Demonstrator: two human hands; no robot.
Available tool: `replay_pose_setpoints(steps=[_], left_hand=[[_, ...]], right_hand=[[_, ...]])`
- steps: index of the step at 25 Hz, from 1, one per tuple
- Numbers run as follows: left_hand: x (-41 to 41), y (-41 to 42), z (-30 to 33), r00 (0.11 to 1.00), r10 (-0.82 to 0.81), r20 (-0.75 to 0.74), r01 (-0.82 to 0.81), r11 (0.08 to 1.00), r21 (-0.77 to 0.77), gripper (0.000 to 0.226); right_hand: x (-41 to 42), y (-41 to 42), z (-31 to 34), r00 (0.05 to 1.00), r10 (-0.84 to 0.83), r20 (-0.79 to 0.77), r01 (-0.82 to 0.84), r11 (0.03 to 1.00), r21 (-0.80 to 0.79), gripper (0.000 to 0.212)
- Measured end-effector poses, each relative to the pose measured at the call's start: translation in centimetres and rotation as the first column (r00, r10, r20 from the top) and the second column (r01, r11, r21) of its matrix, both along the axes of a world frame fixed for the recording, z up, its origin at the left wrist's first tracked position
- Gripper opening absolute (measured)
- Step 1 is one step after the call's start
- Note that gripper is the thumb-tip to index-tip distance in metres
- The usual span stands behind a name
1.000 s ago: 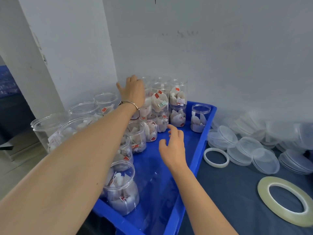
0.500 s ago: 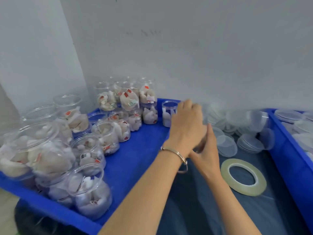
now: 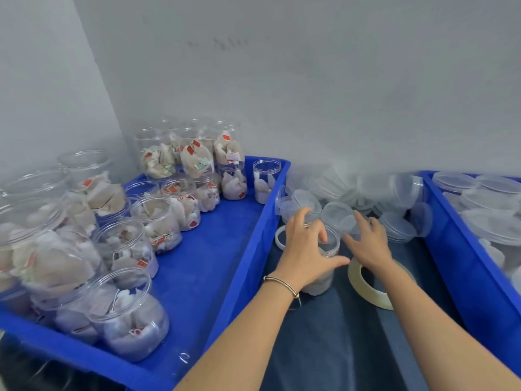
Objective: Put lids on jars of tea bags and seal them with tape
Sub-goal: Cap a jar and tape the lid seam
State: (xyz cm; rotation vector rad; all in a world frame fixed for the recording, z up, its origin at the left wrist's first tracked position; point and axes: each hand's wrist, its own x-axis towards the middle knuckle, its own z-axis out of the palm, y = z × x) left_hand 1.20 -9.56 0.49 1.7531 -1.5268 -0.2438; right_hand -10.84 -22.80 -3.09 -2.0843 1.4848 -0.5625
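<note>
Since half a second ago both hands have come down from mid-air to the dark cloth, and the jar they carried now stands on it.

Head view: the left hand (image 3: 306, 251) grips an open clear jar of tea bags (image 3: 324, 266) from above and the side, fingers curled over the rim, thumb stretched toward the right. That jar stands upright on the dark table cover (image 3: 332, 348), between the two blue bins and just left of the large tape roll (image 3: 369, 289). A thin bracelet (image 3: 282, 283) sits on the left wrist. The right hand (image 3: 366, 245) is extended toward the lid pile (image 3: 361, 193), fingers nearly straight and spread, fingertips at a clear lid (image 3: 348, 221) — whether they touch it cannot be told, for that region is blurred; the hand grasps nothing. Its wrist lies over the tape roll, which is flat on the cover. A smaller white ring (image 3: 280, 238) lies by the left bin's wall, partly hidden behind the left hand.

The left blue bin (image 3: 197, 292) holds many open jars of tea bags (image 3: 124, 249), some stacked at the rear by the wall. The right blue bin (image 3: 451, 263) holds stacked clear lidded containers — contents indistinct.
</note>
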Motion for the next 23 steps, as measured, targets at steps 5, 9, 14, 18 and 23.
replay_pose_setpoints(steps=[5,9,14,18,23], left_hand=[[-0.4,-0.1,-1.2,0.984,0.073,-0.162,-0.087,0.993,-0.082,0.095],[-0.4,0.2,-2.7,0.904,-0.025,-0.426,-0.003,0.998,-0.066,0.105],[-1.2,-0.4,-3.8,0.801,-0.092,-0.592,0.05,0.995,-0.086,0.104],[-2.1,-1.0,-3.5,0.782,-0.129,-0.609,0.143,0.989,-0.025,0.106],[-1.9,-1.0,-2.7,0.816,-0.237,-0.528,0.268,0.963,-0.02,0.049]], right_hand=[[0.9,-1.9,-0.6,0.921,0.114,-0.373,-0.06,0.986,0.155,0.064],[-0.8,-1.3,-1.0,0.923,-0.065,-0.379,0.074,0.997,0.007,0.035],[-3.3,2.5,3.7,0.937,0.036,0.346,0.001,0.994,-0.107,0.018],[-2.7,8.4,5.1,0.971,0.236,-0.025,-0.234,0.934,-0.271,0.046],[0.5,9.7,5.1,0.873,0.006,-0.488,-0.216,0.901,-0.376,0.052]])
